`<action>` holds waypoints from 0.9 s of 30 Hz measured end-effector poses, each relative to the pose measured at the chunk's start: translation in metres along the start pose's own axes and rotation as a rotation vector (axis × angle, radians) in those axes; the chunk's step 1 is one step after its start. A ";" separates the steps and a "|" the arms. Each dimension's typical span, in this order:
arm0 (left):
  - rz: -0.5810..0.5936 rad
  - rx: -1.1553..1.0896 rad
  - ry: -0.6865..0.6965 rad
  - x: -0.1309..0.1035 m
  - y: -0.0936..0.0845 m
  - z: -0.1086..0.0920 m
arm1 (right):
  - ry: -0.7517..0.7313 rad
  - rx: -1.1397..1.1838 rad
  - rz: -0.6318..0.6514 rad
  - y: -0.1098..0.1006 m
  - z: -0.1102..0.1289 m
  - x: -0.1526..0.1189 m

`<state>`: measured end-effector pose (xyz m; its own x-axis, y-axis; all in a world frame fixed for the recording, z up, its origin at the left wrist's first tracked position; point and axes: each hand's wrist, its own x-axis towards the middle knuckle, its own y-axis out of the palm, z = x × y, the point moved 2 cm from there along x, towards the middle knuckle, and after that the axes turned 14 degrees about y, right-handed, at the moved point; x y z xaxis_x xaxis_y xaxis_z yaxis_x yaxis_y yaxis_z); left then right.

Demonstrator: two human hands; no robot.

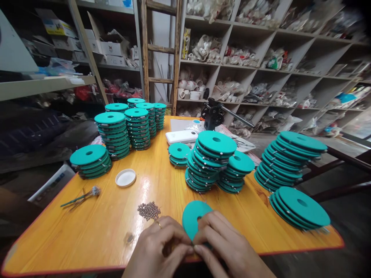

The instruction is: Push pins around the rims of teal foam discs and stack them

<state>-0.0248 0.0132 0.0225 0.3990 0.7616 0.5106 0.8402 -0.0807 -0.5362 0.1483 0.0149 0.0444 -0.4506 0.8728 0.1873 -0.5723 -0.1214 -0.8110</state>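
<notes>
A single green foam spool (193, 218) with a hole in its middle lies near the table's front edge. My left hand (165, 243) is closed in a pinch at its near rim, with a ring on one finger. Beside it my right hand (220, 241) bends over the spool's right side, thumb and fingertips pinched close to the left ones. Whatever sits between the fingertips is too small and hidden to make out. Just beyond my left hand is a loose pile of small dark metallic beads (148, 210).
Stacks of wound green spools stand at the left (113, 135), centre (213, 158) and right (290, 158). A white round lid (125, 178), a bundle of pins (84, 196), a white power bank (181, 136) and a black clamp-like device (213, 114) share the wooden table (72, 239).
</notes>
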 end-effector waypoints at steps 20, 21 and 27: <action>0.033 0.170 0.151 -0.006 0.006 -0.007 | -0.104 0.112 -0.274 0.011 -0.003 -0.001; 0.026 0.223 0.186 -0.008 0.006 -0.007 | -0.113 0.095 -0.295 0.010 -0.004 -0.002; -0.012 0.281 0.262 -0.015 0.004 -0.001 | -0.009 -0.262 -0.397 0.001 -0.027 -0.022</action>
<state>-0.0269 0.0006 0.0133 0.5006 0.5685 0.6529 0.7262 0.1347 -0.6741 0.1760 0.0086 0.0249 -0.2386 0.8232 0.5152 -0.5099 0.3453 -0.7879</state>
